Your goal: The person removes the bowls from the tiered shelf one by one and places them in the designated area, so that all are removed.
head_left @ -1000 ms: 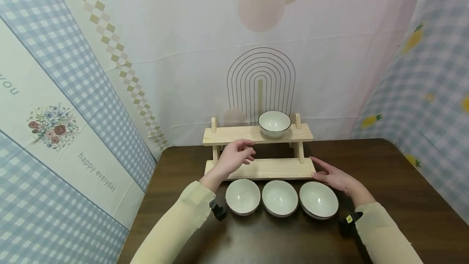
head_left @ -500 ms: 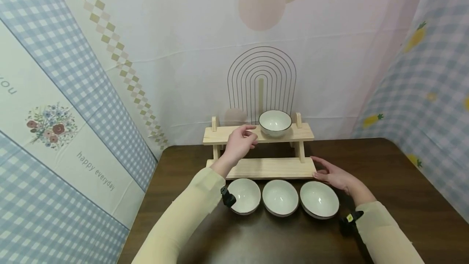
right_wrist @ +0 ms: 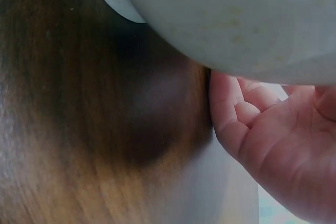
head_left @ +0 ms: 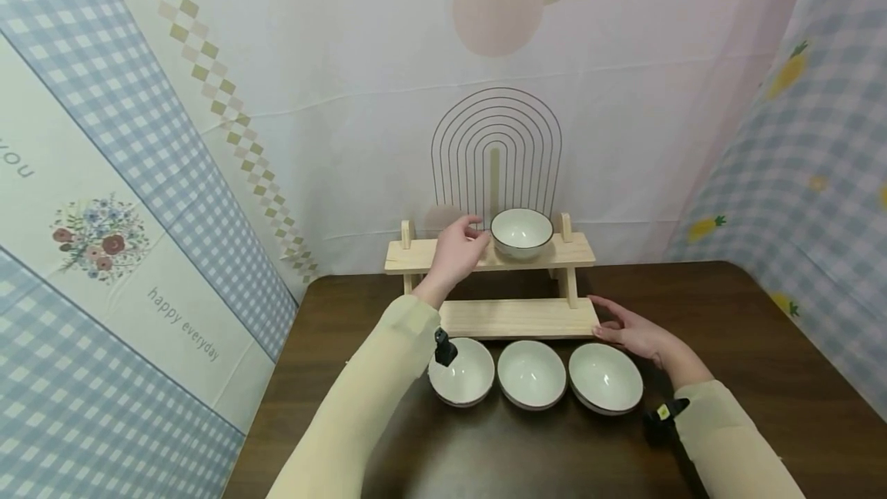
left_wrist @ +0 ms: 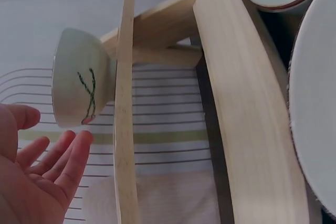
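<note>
A white bowl with a dark rim [head_left: 521,232] stands on the upper tier of a small wooden shelf rack [head_left: 416,254]. My left hand [head_left: 459,251] is just left of this bowl, its fingers loosely bent. In the left wrist view, a small gap separates the fingertips from the bowl [left_wrist: 79,77], whose side bears a green painted motif. My right hand [head_left: 634,333] touches the right end of the rack's lower board [head_left: 516,319], fingers extended. In the right wrist view, a bowl [right_wrist: 236,30] partly hides the right hand [right_wrist: 273,129].
Three more white bowls, a left one [head_left: 462,383], a middle one [head_left: 532,376] and a right one [head_left: 606,378], stand in a row before the rack on the dark wooden table [head_left: 513,453]. A patterned cloth [head_left: 360,137] hangs behind.
My left hand has moved up and to the right, from before the rack to beside the bowl on the upper tier. The right hand stays at the lower board's end.
</note>
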Tool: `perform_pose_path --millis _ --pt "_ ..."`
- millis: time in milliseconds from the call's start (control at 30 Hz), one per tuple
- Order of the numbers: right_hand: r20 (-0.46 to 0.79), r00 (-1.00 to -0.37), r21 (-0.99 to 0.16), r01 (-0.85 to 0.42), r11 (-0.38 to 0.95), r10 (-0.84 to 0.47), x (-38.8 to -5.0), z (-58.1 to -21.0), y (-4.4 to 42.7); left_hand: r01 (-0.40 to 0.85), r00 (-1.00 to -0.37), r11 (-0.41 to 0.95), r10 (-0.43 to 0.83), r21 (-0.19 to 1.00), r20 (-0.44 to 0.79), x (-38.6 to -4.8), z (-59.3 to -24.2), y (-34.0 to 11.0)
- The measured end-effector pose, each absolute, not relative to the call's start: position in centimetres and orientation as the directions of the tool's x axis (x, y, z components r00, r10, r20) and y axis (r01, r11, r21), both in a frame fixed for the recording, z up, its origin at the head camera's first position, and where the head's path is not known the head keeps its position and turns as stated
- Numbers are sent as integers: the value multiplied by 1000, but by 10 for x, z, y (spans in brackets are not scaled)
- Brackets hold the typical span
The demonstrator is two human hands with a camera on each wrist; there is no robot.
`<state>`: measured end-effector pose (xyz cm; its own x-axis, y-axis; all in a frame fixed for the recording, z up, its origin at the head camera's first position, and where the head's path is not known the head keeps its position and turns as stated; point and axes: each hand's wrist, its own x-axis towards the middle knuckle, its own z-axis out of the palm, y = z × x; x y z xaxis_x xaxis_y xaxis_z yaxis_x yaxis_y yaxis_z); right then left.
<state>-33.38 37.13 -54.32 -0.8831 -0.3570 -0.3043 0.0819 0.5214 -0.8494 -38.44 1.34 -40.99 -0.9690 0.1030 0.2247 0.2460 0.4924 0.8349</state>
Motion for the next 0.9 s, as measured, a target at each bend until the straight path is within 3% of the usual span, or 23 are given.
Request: perform_pose_path --millis 900 --pt "-302 -886 -838 71 541 -352 -331 -543 372 231 -971 556 185 799 152 -394 -405 27"
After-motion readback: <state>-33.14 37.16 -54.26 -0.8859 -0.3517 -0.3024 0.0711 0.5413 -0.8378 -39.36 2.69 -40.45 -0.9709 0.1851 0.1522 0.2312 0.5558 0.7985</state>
